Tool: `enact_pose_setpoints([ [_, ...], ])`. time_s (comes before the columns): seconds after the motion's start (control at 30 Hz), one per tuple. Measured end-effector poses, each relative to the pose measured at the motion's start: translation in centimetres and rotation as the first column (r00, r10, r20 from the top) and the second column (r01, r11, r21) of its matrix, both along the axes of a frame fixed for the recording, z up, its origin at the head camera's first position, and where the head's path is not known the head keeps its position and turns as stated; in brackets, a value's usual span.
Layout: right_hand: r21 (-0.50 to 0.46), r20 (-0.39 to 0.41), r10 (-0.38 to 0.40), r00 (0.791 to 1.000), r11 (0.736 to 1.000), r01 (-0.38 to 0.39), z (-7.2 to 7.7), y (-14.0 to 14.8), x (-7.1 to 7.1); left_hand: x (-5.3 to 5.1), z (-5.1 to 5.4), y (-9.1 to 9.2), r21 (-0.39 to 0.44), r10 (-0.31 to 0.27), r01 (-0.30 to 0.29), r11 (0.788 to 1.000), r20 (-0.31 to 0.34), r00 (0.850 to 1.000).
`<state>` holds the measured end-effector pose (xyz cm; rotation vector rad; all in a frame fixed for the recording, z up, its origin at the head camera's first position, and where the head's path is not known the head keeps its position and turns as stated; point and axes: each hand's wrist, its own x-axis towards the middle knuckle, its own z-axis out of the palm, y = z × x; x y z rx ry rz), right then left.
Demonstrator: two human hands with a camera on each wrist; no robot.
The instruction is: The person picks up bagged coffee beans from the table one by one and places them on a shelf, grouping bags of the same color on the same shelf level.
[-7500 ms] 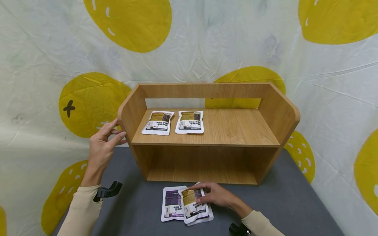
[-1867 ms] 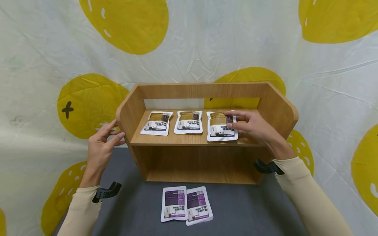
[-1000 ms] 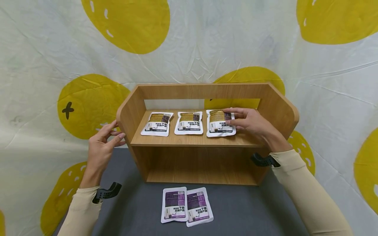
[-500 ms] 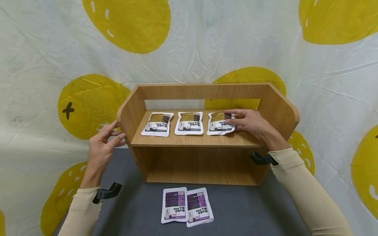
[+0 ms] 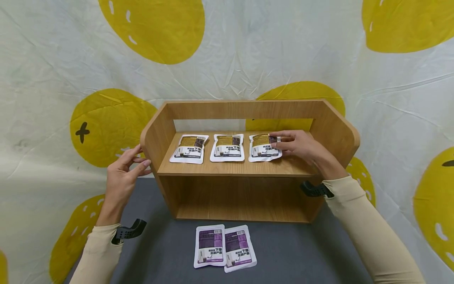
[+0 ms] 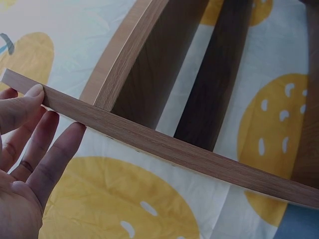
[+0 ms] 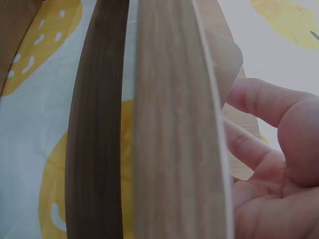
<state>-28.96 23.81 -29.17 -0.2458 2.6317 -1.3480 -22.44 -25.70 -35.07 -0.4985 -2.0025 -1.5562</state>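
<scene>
Three gold-label packets (image 5: 227, 148) on the wooden shelf's (image 5: 244, 110) upper board, two purple-label packets (image 5: 210, 245) in front.
Left hand (image 5: 122, 169) pinches the front edge of the shelf's left side panel (image 5: 152, 138); Right hand (image 5: 301, 146) pinches the rightmost gold packet (image 5: 262, 152) by its right edge. Narrow gaps between packets; strip of board to the shelf's front edge, wider room toward its right side panel (image 5: 337, 138), partly crossed by that hand. Purple pair lies on the grey table (image 5: 283, 252), edges overlapping, just off the shelf's base. Labels: gold or purple block above white, small cup picture, bold black characters too small to read for sure; purple ones show a barcode (image 5: 217, 232) top right.
</scene>
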Motion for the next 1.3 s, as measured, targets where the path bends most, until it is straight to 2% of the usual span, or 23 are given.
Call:
enact_pose_setpoints([
  [0.17,0.07,-0.025,0.015,1.0,0.997,-0.013,0.3,0.2,0.2,0.0,0.0,0.0,0.002,0.001,-0.001,1.0,0.005,1.0],
  [0.53,0.057,-0.029,0.025,0.999,0.998,-0.023,0.4,0.6,0.5,0.1,0.2,0.0,-0.014,0.01,-0.01,1.0,0.003,1.0],
  [0.93,0.152,-0.117,0.044,0.992,0.988,-0.026,0.3,0.8,0.6,0.0,0.2,0.1,-0.023,0.013,-0.013,1.0,0.005,1.0],
  [1.1,0.168,-0.155,-0.005,0.988,0.985,0.031,0.1,1.0,0.9,0.0,0.2,0.0,-0.013,0.006,-0.006,1.0,0.005,1.0],
  [1.3,0.07,-0.233,-0.094,0.968,0.991,0.113,-0.2,1.1,2.2,0.1,0.2,0.0,0.007,-0.017,0.017,1.0,0.001,1.0],
])
